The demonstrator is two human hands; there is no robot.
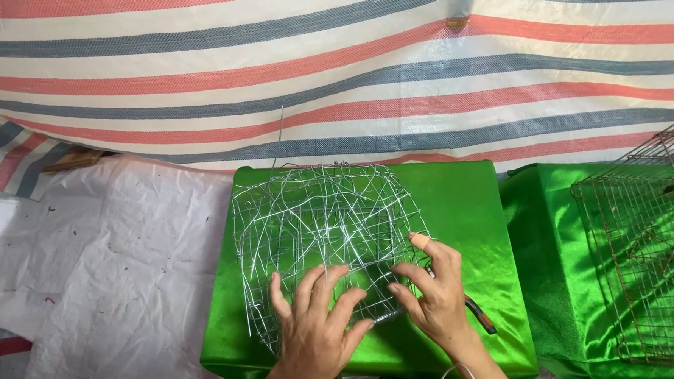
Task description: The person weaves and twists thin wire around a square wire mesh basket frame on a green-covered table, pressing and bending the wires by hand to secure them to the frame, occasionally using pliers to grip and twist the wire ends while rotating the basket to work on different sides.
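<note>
A tangled cage of thin silver wire [320,227] stands on a block draped in shiny green cloth [465,203]. My left hand [317,323] lies spread over the cage's near lower side, fingers apart and pressing on the wires. My right hand [435,288] rests against the cage's right side, fingers curled on the wires, with a bandage on one fingertip. A pair of pliers with red and black handles [481,315] lies under my right hand; whether the hand holds it I cannot tell.
A rusty square-mesh wire cage [641,248] sits on a second green-draped block at the right. A red, blue and white striped tarp [342,68] hangs behind. White crumpled plastic sheet [121,271] covers the surface at the left.
</note>
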